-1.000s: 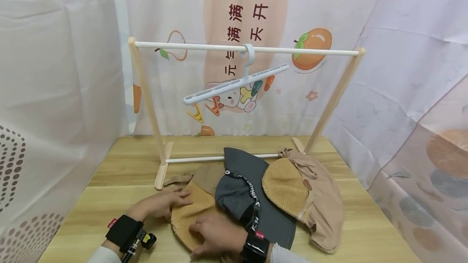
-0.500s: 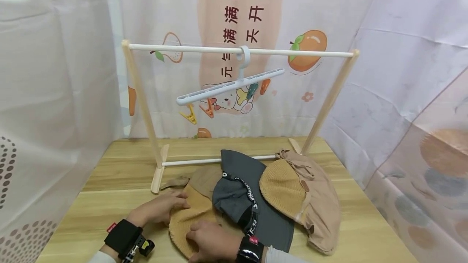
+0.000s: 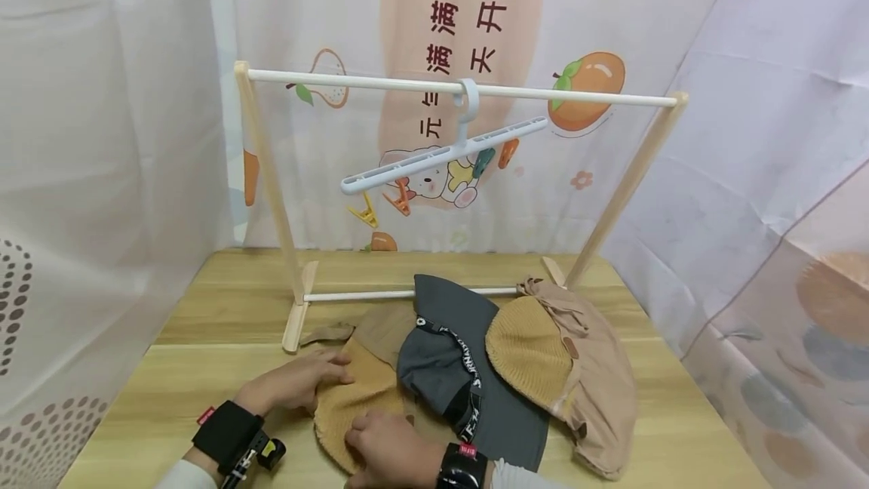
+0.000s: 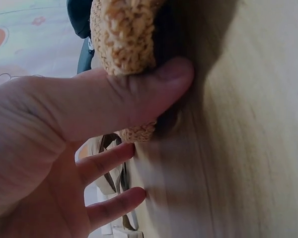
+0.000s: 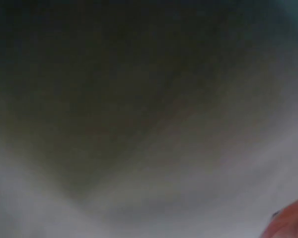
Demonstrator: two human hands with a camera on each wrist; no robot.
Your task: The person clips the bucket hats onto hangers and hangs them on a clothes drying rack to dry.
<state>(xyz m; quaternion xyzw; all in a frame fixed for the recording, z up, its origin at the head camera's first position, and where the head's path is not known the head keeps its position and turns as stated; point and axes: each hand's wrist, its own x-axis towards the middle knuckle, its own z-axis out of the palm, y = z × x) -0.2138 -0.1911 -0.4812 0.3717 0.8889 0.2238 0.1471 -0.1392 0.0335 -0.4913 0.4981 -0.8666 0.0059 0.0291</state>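
A sun hat (image 3: 356,391) with a fuzzy mustard crown and a tan brim lies on the table in the head view. My left hand (image 3: 299,382) pinches its left edge; in the left wrist view the thumb (image 4: 154,94) presses across the knitted rim (image 4: 126,37), with two other fingers spread below. At the near side, my right hand (image 3: 394,447) grips the same hat, its fingertips partly hidden by the frame's lower edge. The right wrist view is dark and blurred, with a bit of skin at the lower right. A dark grey sun hat (image 3: 434,368) with a lettered strap overlaps the mustard one.
Another mustard and beige hat (image 3: 532,345) lies at the right. Behind stands a wooden rack (image 3: 271,179) with a white rail, from which a pale blue hanger (image 3: 441,157) hangs askew. Yellow (image 3: 366,211), orange and green clips dangle from the hanger. Printed curtains surround the wooden table (image 3: 197,338).
Both hands stay on the mustard hat, the right one having drawn slightly toward the near edge. The head view shifts a little; the rack and other hats keep their places.
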